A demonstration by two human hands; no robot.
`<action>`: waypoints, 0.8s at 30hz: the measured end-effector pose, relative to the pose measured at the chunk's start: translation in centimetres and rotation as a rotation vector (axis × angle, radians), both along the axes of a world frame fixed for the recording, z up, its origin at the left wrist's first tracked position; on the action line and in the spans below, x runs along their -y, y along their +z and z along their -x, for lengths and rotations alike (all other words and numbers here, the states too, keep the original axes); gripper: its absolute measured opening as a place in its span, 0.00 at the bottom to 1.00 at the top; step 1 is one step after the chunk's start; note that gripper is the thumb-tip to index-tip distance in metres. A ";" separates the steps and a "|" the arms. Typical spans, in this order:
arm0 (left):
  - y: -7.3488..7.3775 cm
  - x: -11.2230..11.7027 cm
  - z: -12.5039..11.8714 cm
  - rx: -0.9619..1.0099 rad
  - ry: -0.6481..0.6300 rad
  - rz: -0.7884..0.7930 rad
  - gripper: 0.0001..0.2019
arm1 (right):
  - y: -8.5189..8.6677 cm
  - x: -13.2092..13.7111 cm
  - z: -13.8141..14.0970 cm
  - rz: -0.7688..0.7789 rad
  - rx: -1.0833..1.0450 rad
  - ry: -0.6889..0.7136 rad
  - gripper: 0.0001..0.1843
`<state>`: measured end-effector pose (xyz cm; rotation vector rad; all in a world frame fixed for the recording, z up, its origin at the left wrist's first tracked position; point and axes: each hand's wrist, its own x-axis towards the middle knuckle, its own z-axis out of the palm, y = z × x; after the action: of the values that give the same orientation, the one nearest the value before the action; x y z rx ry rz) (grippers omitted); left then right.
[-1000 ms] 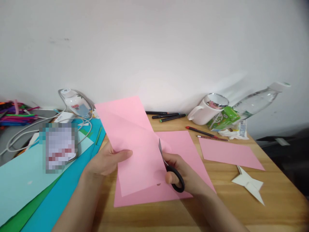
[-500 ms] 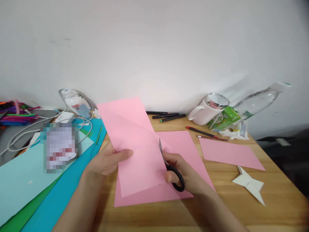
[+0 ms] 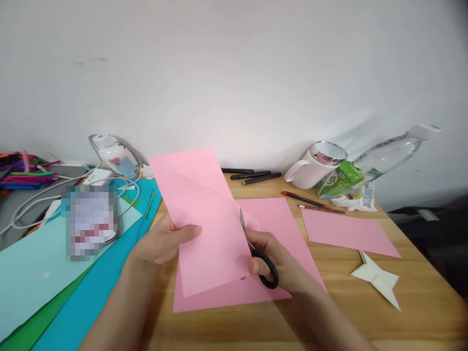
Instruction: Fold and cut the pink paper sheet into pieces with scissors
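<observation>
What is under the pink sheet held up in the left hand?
A second pink sheet lies flat on the wooden table, showing past the held sheet at right and bottom. Its middle, and anything on it there, is covered.

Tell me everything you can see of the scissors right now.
The scissors have black looped handles, plastic by the look, and a thin silvery metal blade. The right hand grips the handles, with fingers through the loops. The blade points up and away, its tip at the right edge of the raised pink sheet, which the left hand pinches. Only one blade shows, so open or closed is unclear.
</observation>
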<state>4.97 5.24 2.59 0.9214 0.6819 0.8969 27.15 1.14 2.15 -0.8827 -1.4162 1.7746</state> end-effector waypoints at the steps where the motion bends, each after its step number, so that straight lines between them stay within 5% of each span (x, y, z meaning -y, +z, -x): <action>1: 0.0 0.0 0.0 0.004 -0.001 -0.003 0.12 | 0.0 0.0 0.0 0.001 -0.003 0.000 0.27; 24: 0.1 0.1 -0.2 0.022 -0.052 -0.053 0.10 | -0.1 0.0 0.1 0.021 -0.043 -0.021 0.26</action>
<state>5.17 5.18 2.67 0.9708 0.6151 0.8810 27.07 1.17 2.05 -0.8623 -1.3584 1.7848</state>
